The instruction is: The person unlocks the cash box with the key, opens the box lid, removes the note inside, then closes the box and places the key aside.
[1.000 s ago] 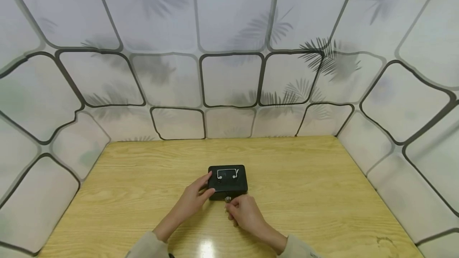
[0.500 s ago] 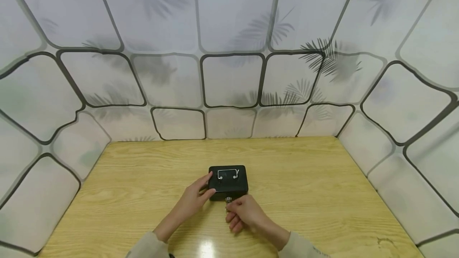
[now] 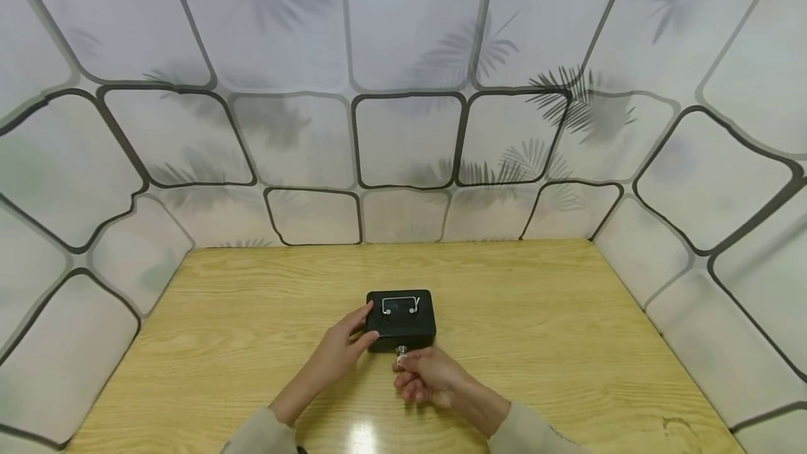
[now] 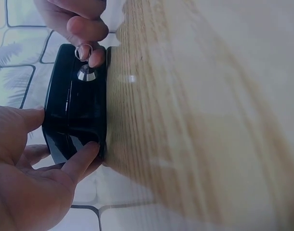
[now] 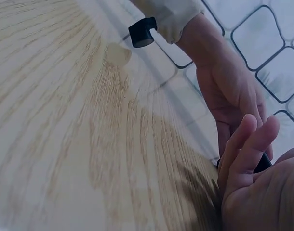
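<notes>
A small black cash box (image 3: 412,328) with a wire handle (image 3: 400,299) on its lid sits on the table. My left hand (image 3: 337,347) holds the box's left end, its thumb and fingers spread around the corner. At the front face my right hand (image 3: 435,373) pinches a small key (image 3: 401,360) at the round silver lock (image 4: 87,73). A thin metal key ring (image 4: 83,52) shows by those fingertips in the left wrist view. The fingertips hide most of the key. In the right wrist view the box is almost wholly behind the hands.
The wooden table (image 3: 536,314) spreads around the box on all sides. Pale patterned fabric walls (image 3: 403,146) stand at its back and sides. A black device (image 5: 142,32) is strapped near the left sleeve.
My right hand has turned at the lock, its lower fingers uncurling and shifting, with the key still pinched. My left hand and the box have stayed in place.
</notes>
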Demonstrator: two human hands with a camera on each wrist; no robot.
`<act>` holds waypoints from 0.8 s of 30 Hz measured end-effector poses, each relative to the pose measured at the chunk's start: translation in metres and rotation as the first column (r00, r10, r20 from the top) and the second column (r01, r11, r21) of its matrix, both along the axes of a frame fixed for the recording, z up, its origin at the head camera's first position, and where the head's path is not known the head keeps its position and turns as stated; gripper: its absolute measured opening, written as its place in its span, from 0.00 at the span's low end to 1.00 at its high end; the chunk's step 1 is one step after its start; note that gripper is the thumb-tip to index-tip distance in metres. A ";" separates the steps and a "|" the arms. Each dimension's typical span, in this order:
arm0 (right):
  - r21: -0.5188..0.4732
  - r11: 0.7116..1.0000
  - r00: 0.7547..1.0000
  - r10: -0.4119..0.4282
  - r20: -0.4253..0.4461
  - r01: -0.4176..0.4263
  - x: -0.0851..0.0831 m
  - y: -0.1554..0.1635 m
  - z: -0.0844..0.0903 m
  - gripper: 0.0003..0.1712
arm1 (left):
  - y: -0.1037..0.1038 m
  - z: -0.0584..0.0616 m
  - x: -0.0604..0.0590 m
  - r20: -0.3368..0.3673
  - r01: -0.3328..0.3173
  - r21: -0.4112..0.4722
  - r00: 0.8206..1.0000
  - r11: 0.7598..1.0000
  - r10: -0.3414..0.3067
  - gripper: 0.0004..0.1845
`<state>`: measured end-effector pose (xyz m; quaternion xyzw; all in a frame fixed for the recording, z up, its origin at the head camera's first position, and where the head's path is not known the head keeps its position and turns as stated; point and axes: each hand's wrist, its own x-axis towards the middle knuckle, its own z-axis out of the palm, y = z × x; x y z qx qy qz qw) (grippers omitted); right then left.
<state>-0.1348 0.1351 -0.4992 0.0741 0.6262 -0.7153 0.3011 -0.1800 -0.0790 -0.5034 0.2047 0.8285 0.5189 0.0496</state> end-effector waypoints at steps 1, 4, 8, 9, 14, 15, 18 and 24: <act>-0.004 1.000 1.000 0.001 0.007 -0.001 0.000 0.000 0.000 0.14 | 0.000 0.000 0.000 0.001 -0.001 0.000 1.000 1.000 0.001 0.32; -0.011 1.000 1.000 0.005 0.017 -0.005 -0.001 0.000 0.000 0.14 | 0.000 0.002 0.000 0.005 -0.004 0.001 1.000 1.000 0.004 0.32; -0.022 1.000 1.000 0.011 0.028 -0.010 -0.002 0.000 -0.001 0.14 | -0.001 0.004 0.000 0.000 0.002 0.000 1.000 1.000 -0.002 0.32; -0.022 1.000 0.999 0.013 0.029 -0.012 -0.002 0.000 -0.001 0.14 | -0.001 0.004 0.000 -0.001 0.005 0.003 1.000 1.000 -0.005 0.32; -0.025 1.000 1.000 0.016 0.019 -0.015 -0.001 0.000 -0.001 0.15 | -0.002 0.004 0.000 -0.005 0.020 0.005 1.000 1.000 -0.020 0.34; -0.026 1.000 1.000 0.015 0.016 -0.015 -0.001 0.000 -0.002 0.15 | -0.002 0.004 0.000 0.002 0.019 0.005 1.000 1.000 -0.019 0.35; -0.033 0.999 1.000 0.014 0.008 -0.013 0.000 0.001 -0.002 0.15 | -0.002 0.004 -0.001 -0.003 0.023 0.008 1.000 1.000 -0.023 0.35; -0.037 0.999 1.000 -0.002 -0.005 0.002 0.004 0.008 0.000 0.15 | -0.001 0.002 -0.001 -0.011 0.022 0.005 1.000 1.000 -0.022 0.35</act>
